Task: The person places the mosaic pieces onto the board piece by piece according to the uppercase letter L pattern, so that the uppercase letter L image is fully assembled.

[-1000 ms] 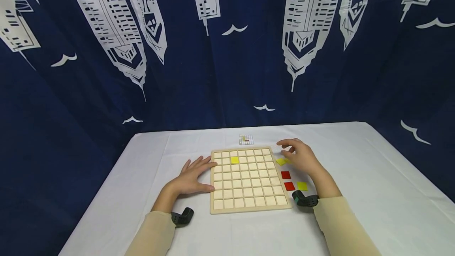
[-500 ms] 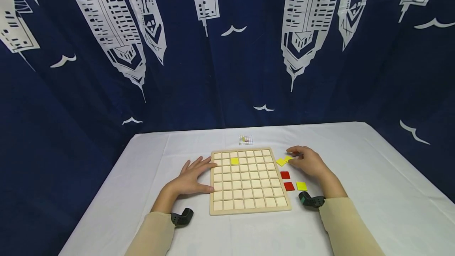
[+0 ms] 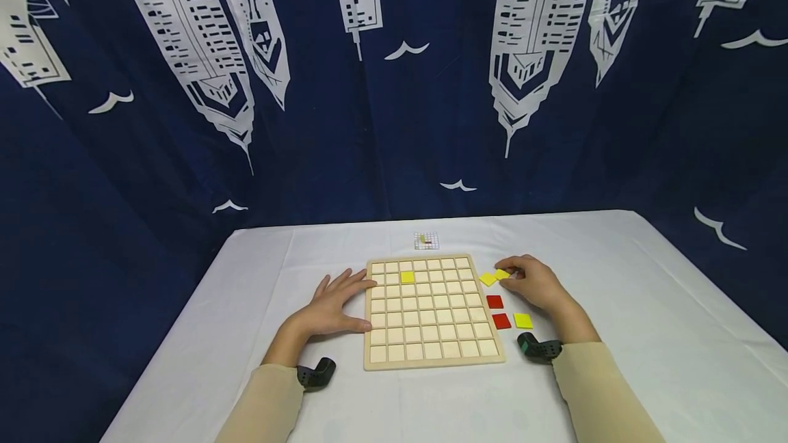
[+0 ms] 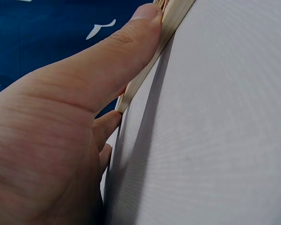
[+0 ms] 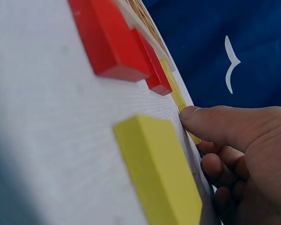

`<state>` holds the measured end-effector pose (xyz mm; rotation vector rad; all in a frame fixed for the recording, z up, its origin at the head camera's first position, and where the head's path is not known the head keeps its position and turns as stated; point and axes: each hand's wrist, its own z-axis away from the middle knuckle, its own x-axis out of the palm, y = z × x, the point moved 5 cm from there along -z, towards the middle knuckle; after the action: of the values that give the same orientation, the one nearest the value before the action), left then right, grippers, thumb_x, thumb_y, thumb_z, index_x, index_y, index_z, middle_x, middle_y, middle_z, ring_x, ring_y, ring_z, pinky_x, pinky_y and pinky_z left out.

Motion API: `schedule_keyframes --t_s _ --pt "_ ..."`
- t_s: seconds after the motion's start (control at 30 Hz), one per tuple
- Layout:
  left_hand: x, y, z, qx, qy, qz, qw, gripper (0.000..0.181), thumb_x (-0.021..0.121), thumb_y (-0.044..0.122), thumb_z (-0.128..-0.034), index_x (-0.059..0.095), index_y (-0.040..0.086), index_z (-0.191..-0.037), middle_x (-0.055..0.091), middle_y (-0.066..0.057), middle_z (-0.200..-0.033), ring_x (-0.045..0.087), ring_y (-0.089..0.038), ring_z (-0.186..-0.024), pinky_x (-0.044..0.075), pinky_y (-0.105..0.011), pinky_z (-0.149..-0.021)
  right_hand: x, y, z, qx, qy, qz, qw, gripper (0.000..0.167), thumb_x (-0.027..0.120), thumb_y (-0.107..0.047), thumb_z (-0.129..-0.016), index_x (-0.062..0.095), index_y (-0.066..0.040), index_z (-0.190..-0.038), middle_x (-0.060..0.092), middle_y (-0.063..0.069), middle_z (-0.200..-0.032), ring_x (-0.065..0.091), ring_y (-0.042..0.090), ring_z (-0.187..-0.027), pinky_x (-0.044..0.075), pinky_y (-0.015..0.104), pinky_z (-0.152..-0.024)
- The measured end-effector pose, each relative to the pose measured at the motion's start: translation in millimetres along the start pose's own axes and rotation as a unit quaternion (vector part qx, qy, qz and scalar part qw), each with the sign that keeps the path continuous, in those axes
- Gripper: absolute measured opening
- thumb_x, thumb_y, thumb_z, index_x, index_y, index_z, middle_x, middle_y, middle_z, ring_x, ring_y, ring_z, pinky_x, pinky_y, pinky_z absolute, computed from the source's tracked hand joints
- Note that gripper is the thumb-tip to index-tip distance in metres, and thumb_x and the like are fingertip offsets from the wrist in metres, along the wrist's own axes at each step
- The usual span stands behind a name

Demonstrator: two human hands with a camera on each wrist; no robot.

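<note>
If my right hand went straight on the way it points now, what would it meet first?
Your right hand would first meet the yellow tile at its fingers. Just beyond, the neighboring yellow tile looks next, though exact heading and depth are unclear.

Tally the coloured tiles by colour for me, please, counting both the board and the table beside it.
Yellow tiles: 4 (1 on the board, 3 off it to the right)
Red tiles: 2 (both off the board to the right)
Total: 6
</note>
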<state>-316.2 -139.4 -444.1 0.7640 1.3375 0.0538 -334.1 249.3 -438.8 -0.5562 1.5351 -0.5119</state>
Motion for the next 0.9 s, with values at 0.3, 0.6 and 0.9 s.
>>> schedule_keyframes --t_s 0.3,0.6,0.9 --pt "-0.4 1.0 -0.1 0.001 0.004 0.003 1.0 0.085 0.083 0.054 -0.0716 0.049 0.03 -0.146 0.026 0.0 -0.167 0.01 -0.033 -0.158 -0.006 -0.062 -0.125 -1.7 -1.4 -0.1 -0.005 0.002 -0.002 1.0 0.034 0.07 -0.012 -0.089 0.068 -0.005 -0.122 0.063 0.014 -0.111 0.051 0.023 -0.092 0.043 0.03 -0.076" --pt "-0.7 0.8 -0.7 0.004 0.008 -0.007 0.9999 0.086 0.083 0.055 -0.0714 0.048 0.03 -0.146 0.026 -0.001 -0.167 0.01 -0.033 -0.157 -0.005 -0.063 -0.124 -6.5 -1.5 -0.6 0.007 0.0 -0.039 0.9992 0.035 0.066 -0.009 -0.09 0.067 -0.002 -0.124 0.065 0.019 -0.115 0.053 0.027 -0.096 0.046 0.03 -0.08" --pt "-0.3 0.2 -1.0 0.004 0.006 -0.006 1.0 0.085 0.083 0.054 -0.0718 0.049 0.031 -0.146 0.026 0.0 -0.167 0.01 -0.033 -0.158 -0.005 -0.063 -0.124 -5.5 -2.6 -1.1 0.016 0.0 -0.047 0.9988 0.036 0.066 -0.008 -0.088 0.066 -0.002 -0.123 0.064 0.021 -0.119 0.052 0.027 -0.097 0.047 0.033 -0.082"
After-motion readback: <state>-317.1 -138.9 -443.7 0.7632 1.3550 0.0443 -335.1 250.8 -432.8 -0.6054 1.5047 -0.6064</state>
